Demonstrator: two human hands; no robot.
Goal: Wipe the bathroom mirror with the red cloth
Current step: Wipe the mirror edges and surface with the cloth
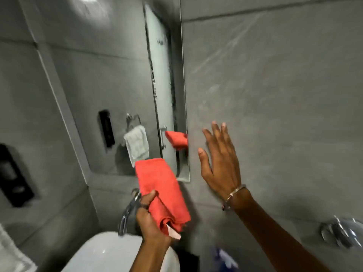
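Left hand (151,216) grips the folded red cloth (160,191) near its lower end, fingers wrapped around the fold; the upper end of the cloth overlaps the lower right corner of the mirror (110,75). Contact with the glass cannot be told. Mirror reflects the cloth, a grey towel on a ring and a frosted panel. Right hand (220,163) is open, fingers spread, flat against the grey wall (284,85) right of the mirror; bracelet (234,194) at the wrist. Chrome tap (125,218) sits just left of the left hand, above a white basin (106,252). Frame is motion-blurred.
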